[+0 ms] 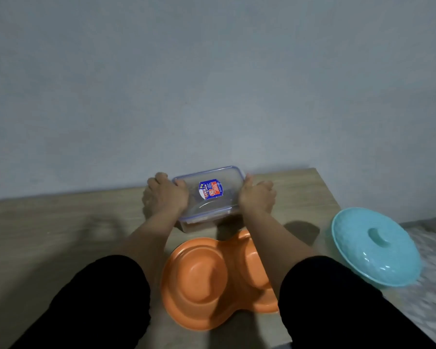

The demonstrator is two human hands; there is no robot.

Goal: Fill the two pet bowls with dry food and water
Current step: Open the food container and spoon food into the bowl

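Both hands (166, 195) (257, 197) gripping lidded container (209, 192), contents unclear, orange double bowl (199, 280) partly hidden

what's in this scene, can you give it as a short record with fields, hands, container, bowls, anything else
surface: wooden table against a plain wall
container: clear lidded container with a blue-rimmed lid and a label, at the far side of the table
left hand: left hand grips the container's left end
right hand: right hand grips its right end
bowls: orange double pet bowl nearer the person, both wells look empty
other: turquoise domed lid with a knob, at the table's right edge
task state: no food or water in the bowls yet
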